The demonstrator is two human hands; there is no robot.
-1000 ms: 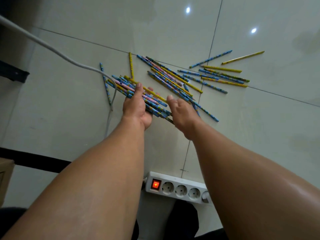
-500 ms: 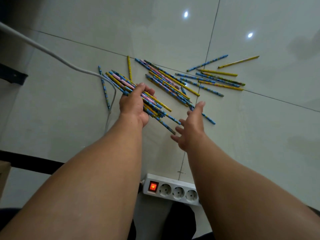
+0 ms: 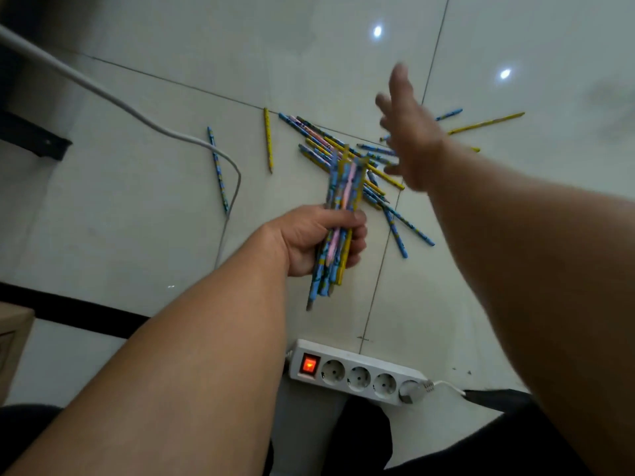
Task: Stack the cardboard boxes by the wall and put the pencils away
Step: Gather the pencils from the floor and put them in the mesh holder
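Pale tiled floor [image 3: 137, 242] carries a white power strip [image 3: 357, 372] at the bottom, switch lit red, and a white cable [image 3: 144, 119] curving in from upper left. Beyond the strip lies a loose pile [image 3: 309, 132] of blue, yellow and pink pencils, the right hand [image 3: 410, 135] blurred above its right side, fingers spread, holding nothing. The left hand [image 3: 309, 238] is curled round a bundle [image 3: 345, 182] of pencils just before the pile.

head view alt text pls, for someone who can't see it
Left hand grips a bundle of coloured pencils above a tiled floor, while the open right hand reaches over loose pencils scattered there. A power strip with a lit red switch lies nearer the camera.
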